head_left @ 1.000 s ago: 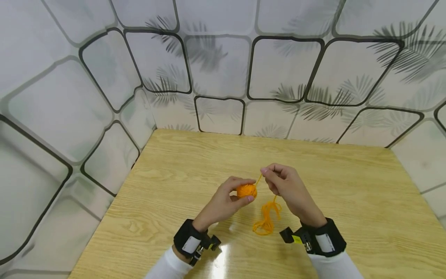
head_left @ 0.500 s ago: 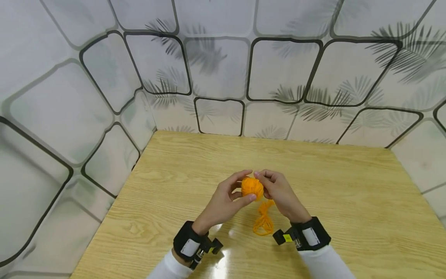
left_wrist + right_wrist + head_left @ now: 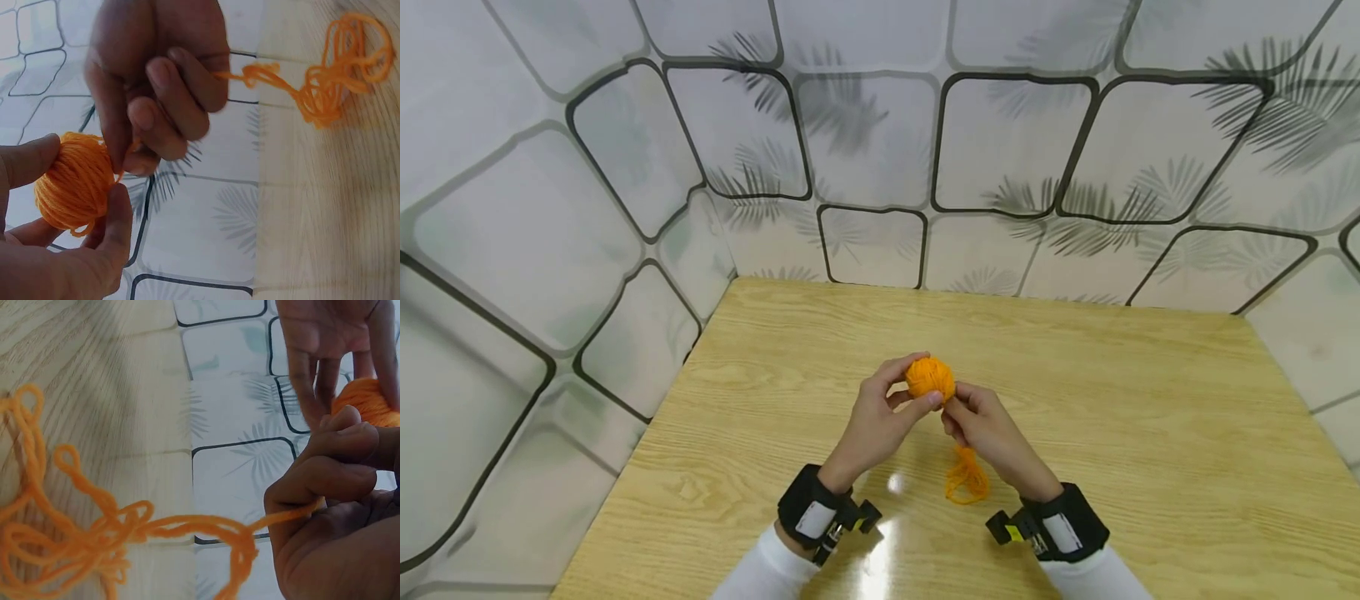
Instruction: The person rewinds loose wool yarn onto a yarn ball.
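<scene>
An orange ball of yarn (image 3: 930, 377) is held above the table between the thumb and fingers of my left hand (image 3: 882, 417). My right hand (image 3: 988, 429) is right beside the ball, its thumb and forefinger pinching the yarn strand close to the ball's surface. In the left wrist view the wound yarn ball (image 3: 75, 181) shows a small loose loop at its lower edge. From the curled fingers of the right hand (image 3: 165, 94) the strand runs out to a loose tangle of orange yarn (image 3: 325, 94). The right wrist view shows that loose yarn (image 3: 69, 537) hanging in loops.
The light wood table (image 3: 775, 350) bears the lower end of the loose yarn (image 3: 967, 479), below my right hand. Patterned wall panels (image 3: 872, 150) with leaf prints rise behind the table and at its left. Black camera straps (image 3: 812, 508) wrap both wrists.
My right hand has come in from the right with the strand, round to the near right side of the ball. The left hand has lifted and turned the ball slightly.
</scene>
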The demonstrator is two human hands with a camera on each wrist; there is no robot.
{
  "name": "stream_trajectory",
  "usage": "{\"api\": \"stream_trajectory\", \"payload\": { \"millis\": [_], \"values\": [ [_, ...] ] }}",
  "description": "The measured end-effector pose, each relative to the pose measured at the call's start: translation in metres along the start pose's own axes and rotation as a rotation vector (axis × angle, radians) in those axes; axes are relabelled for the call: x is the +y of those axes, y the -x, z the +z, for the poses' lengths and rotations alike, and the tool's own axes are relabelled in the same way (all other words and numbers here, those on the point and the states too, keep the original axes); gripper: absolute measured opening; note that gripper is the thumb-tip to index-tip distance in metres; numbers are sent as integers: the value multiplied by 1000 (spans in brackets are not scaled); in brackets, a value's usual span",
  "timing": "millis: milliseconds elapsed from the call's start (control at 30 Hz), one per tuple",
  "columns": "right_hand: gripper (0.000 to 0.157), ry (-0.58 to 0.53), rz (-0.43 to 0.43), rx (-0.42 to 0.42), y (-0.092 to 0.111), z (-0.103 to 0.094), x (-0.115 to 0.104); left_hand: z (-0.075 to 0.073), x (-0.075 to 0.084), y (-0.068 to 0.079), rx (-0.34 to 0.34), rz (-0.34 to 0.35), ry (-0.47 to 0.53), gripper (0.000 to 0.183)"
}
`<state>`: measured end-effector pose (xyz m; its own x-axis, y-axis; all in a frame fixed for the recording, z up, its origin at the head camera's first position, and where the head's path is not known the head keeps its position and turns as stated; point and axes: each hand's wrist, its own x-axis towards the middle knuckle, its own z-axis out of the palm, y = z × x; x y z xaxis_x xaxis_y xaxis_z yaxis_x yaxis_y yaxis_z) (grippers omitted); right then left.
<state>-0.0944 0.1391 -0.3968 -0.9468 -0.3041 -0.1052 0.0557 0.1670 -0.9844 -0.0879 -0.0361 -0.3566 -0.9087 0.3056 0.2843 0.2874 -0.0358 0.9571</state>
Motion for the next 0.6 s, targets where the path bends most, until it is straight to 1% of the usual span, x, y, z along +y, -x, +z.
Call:
{"api": "stream_trajectory", "payload": {
  "millis": [100,167,233,333,400,433,533,600],
  "values": [
    [32,46,-24,-3,3,2,-2,-1,-3,-2,0,-17,18,47],
    [34,87,-47,-9,5,2,-4,-2,-4,-3,-1,-16,13,47],
    [33,130,-72,-10,7,2,-7,-3,-5,-4,-4,-5,-21,46],
    [31,189,-104,0,11,0,-13,-4,-7,-4,-7,28,-101,45],
    [30,217,-114,8,13,-1,-18,-5,-9,-4,-17,23,-122,45],
    [30,228,-115,10,14,-2,-21,-5,-13,-5,-20,10,-128,46],
    [31,238,-112,7,17,-5,-28,-6,-27,-6,-34,-57,-145,49],
    [32,218,-104,-9,19,-7,-33,-6,-37,-7,-41,-92,-179,51]
  ]
}}
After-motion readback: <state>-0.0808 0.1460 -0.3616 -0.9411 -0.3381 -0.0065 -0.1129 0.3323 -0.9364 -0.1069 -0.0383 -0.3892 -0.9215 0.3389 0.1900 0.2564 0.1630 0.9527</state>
